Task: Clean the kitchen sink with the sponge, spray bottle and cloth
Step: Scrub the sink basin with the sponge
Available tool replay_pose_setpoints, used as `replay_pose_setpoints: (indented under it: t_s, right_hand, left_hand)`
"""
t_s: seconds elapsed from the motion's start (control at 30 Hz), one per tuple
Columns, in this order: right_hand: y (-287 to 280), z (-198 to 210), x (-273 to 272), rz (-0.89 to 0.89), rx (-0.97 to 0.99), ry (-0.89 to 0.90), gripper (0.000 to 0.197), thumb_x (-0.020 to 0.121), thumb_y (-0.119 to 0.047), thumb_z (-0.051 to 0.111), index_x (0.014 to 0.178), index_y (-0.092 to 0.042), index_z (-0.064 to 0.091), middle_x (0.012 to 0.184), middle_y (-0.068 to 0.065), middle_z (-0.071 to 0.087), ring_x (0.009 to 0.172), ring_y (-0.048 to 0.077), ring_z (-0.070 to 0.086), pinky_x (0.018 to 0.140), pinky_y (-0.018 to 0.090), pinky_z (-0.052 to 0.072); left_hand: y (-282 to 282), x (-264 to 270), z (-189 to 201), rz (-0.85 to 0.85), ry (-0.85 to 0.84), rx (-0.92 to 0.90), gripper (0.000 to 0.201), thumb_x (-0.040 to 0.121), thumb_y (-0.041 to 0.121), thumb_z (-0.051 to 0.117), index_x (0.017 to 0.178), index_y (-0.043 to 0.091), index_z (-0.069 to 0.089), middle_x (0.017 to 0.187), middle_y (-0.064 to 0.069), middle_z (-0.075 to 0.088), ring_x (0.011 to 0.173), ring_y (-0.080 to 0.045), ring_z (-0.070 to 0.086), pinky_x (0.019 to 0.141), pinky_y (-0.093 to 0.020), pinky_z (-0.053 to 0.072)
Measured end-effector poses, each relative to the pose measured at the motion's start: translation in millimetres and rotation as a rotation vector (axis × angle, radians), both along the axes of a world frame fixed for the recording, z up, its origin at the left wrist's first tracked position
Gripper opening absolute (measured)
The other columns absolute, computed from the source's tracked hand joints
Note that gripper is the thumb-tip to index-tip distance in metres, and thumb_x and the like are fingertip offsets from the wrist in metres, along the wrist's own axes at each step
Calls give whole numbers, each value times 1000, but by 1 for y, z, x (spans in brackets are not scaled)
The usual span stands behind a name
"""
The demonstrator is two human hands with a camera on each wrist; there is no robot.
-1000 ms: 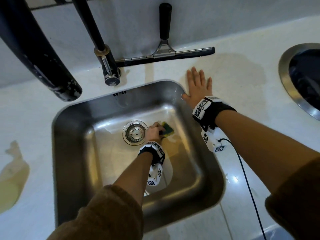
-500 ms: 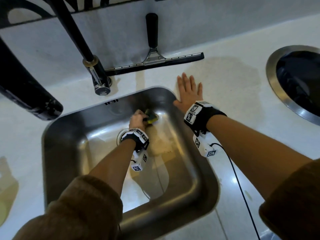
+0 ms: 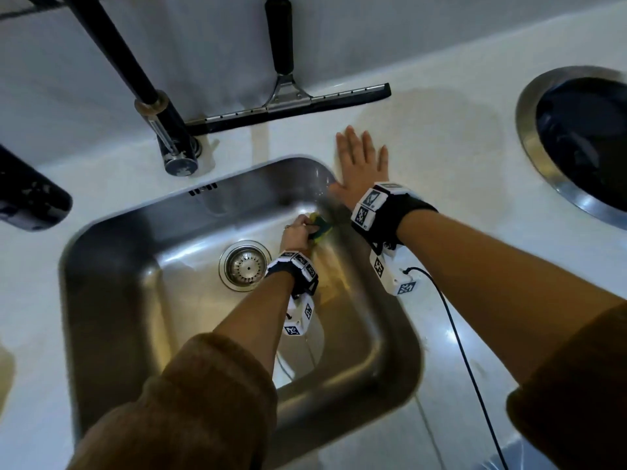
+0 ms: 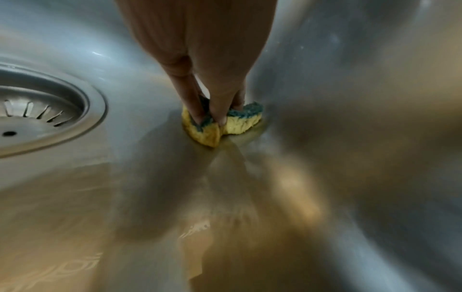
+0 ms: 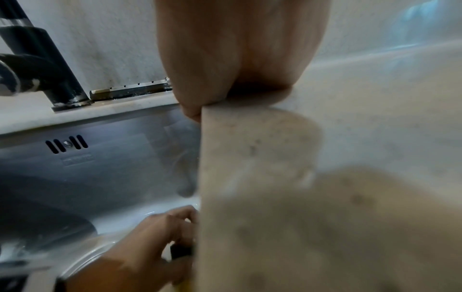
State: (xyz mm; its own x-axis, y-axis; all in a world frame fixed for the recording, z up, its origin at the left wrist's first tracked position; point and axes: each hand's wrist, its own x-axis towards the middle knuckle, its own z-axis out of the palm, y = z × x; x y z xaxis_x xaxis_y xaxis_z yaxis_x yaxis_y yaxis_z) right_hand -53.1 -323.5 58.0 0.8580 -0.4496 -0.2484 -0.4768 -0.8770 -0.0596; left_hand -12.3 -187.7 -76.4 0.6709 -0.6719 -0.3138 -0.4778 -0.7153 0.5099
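A steel sink [image 3: 112, 300] is set into a white counter, with its round drain [image 3: 245, 266] near the middle of the floor. My left hand [image 3: 298, 232] grips a yellow sponge with a green-blue scrub side [image 3: 320, 228] and presses it into the sink's far right bottom corner. In the left wrist view the fingers [image 4: 215, 106] squeeze the sponge [image 4: 237, 124] against the steel, right of the drain [image 4: 37, 110]. My right hand [image 3: 361, 164] lies flat and open on the counter by the sink's far right corner. No spray bottle or cloth is in view.
A black tap [image 3: 169, 137] stands behind the sink, its spout [image 3: 30, 198] hanging at the left. A squeegee [image 3: 288, 103] leans on the back wall. A round steel-rimmed opening [image 3: 529, 137] is in the counter at right. A black cable [image 3: 454, 340] trails from my right wrist.
My left hand carried the sponge from beside the drain toward the sink's back wall, then into the far right corner. My right hand has stayed flat on the counter.
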Motion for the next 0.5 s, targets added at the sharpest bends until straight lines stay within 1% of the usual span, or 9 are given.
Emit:
replay_pose_setpoints:
  t_s: [0.07, 0.13, 0.17, 0.23, 0.27, 0.33, 0.4, 0.43, 0.5]
  right_hand:
    - [0, 2, -1, 1, 9, 10, 84, 93, -44, 44, 150, -16, -12, 158, 4, -18, 146, 30, -14, 116, 54, -4]
    - [0, 5, -2, -1, 24, 14, 84, 93, -43, 45, 150, -16, -12, 157, 4, -19, 145, 30, -14, 116, 54, -4]
    - [0, 7, -2, -2, 33, 21, 84, 94, -43, 44, 150, -16, -12, 157, 4, -19, 145, 30, -15, 116, 54, -5]
    - [1, 9, -2, -1, 47, 29, 84, 94, -43, 45, 150, -16, -12, 157, 5, -19, 145, 30, -15, 116, 53, -6]
    - [1, 9, -1, -3, 51, 31, 85, 93, -42, 46, 150, -16, -12, 157, 5, -19, 145, 30, -15, 116, 54, -6]
    - [1, 9, 0, -10, 57, 35, 86, 92, -41, 48, 150, -16, -12, 157, 4, -19, 145, 30, -15, 115, 54, -6]
    - [0, 7, 1, -17, 66, 39, 87, 91, -39, 49, 150, -17, -12, 157, 3, -19, 145, 29, -16, 115, 53, -7]
    - [0, 7, 1, -20, 70, 40, 88, 91, -39, 50, 150, -17, -12, 157, 3, -19, 145, 29, -16, 115, 53, -7]
    - [1, 7, 1, -23, 61, 45, 88, 91, -39, 51, 150, -17, -12, 157, 3, -19, 145, 30, -16, 115, 53, -7]
  left_hand:
    - [7, -16, -1, -54, -2, 1, 37, 87, 6, 59, 122, 18, 64, 129, -2, 52, 115, -28, 53, 100, -21, 34]
    - [13, -32, -4, -126, -17, 0, 40, 86, 3, 59, 123, 20, 63, 131, -1, 51, 115, -25, 54, 102, -20, 33]
    - [16, -40, -4, -159, -14, 8, 41, 87, 5, 59, 124, 22, 62, 132, 0, 49, 116, -25, 53, 103, -20, 32]
    - [23, -52, -5, -211, -1, 50, 40, 90, 11, 57, 126, 27, 60, 134, 0, 45, 116, -28, 50, 103, -25, 35]
    - [27, -58, -4, -216, 10, 56, 39, 90, 12, 57, 126, 27, 59, 134, 0, 45, 116, -30, 50, 101, -29, 38]
    - [33, -69, -2, -154, 49, 16, 36, 90, 5, 54, 122, 19, 62, 133, -6, 47, 115, -32, 50, 98, -33, 42]
    - [39, -82, 0, -148, 58, -38, 35, 87, -3, 52, 116, 11, 65, 131, -11, 50, 113, -34, 50, 95, -34, 42]
    - [43, -88, 2, -161, 68, -84, 33, 86, -6, 52, 113, 7, 66, 126, -14, 52, 110, -34, 52, 93, -31, 41]
    - [49, -95, 5, -164, 120, -187, 28, 81, -10, 54, 104, -2, 70, 111, -20, 57, 97, -33, 58, 84, -16, 39]
